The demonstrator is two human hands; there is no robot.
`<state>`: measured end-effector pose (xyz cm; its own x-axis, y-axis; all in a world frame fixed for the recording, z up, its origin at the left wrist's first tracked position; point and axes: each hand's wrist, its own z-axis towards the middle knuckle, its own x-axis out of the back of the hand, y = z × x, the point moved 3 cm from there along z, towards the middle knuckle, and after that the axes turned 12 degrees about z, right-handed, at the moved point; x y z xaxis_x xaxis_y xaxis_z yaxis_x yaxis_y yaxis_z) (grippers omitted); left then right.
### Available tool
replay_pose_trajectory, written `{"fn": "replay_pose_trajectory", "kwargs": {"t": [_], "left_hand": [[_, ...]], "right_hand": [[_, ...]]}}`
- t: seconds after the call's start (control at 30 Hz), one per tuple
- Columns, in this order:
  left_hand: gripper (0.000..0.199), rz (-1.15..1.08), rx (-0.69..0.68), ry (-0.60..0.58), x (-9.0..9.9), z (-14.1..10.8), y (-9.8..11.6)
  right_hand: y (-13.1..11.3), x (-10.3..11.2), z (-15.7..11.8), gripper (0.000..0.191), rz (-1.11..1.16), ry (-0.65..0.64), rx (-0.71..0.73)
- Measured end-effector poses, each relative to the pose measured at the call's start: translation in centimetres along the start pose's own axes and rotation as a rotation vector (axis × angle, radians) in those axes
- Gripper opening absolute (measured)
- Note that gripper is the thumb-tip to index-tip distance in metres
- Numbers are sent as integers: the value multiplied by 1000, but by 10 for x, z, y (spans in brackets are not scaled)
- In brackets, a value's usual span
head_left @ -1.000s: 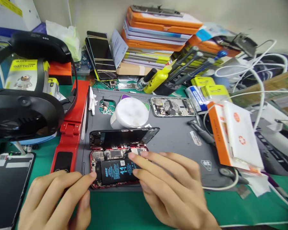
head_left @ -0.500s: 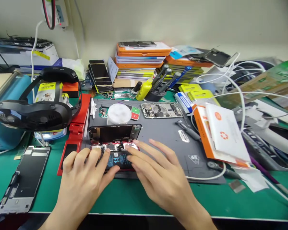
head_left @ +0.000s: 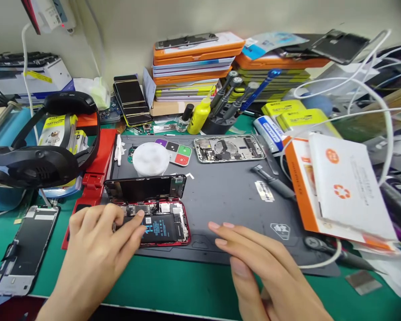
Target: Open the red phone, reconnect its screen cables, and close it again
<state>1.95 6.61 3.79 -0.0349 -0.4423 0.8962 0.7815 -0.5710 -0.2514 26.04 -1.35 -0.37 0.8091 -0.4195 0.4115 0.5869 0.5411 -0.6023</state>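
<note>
An opened smartphone (head_left: 165, 228) with a red frame lies on the dark grey work mat (head_left: 220, 191), its battery and inner boards exposed. Its screen (head_left: 145, 189) stands tilted up along the far edge. My left hand (head_left: 102, 238) grips the phone's left end, curled fingers covering that side and index fingertip over the inner parts near the battery. The thumb lies close beside the index finger. To the right of the phone, my right hand (head_left: 263, 263) hovers over the mat's front part, fingers stretched out and holding nothing.
A white round container (head_left: 151, 159) stands behind the screen. Another opened phone housing (head_left: 229, 149) lies farther back. Right of it are a dark-handled tool (head_left: 274, 182) and an orange-white box (head_left: 341, 187). A loose screen (head_left: 26, 252) and a black headset (head_left: 33, 156) are left.
My right hand has left the phone and moved right, toward the mat's front. My left hand stays at the phone's left end. The view has shifted, bringing the bench closer.
</note>
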Motion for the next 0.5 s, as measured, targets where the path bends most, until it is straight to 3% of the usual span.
{"fn": "replay_pose_trajectory", "kwargs": {"t": [0.3, 0.5], "left_hand": [[24, 27, -27, 45, 5, -2, 18], [22, -14, 19, 64, 6, -5, 25]], "right_hand": [[0, -1, -1, 23, -14, -180, 58], [-8, -17, 8, 16, -126, -274, 120]]}}
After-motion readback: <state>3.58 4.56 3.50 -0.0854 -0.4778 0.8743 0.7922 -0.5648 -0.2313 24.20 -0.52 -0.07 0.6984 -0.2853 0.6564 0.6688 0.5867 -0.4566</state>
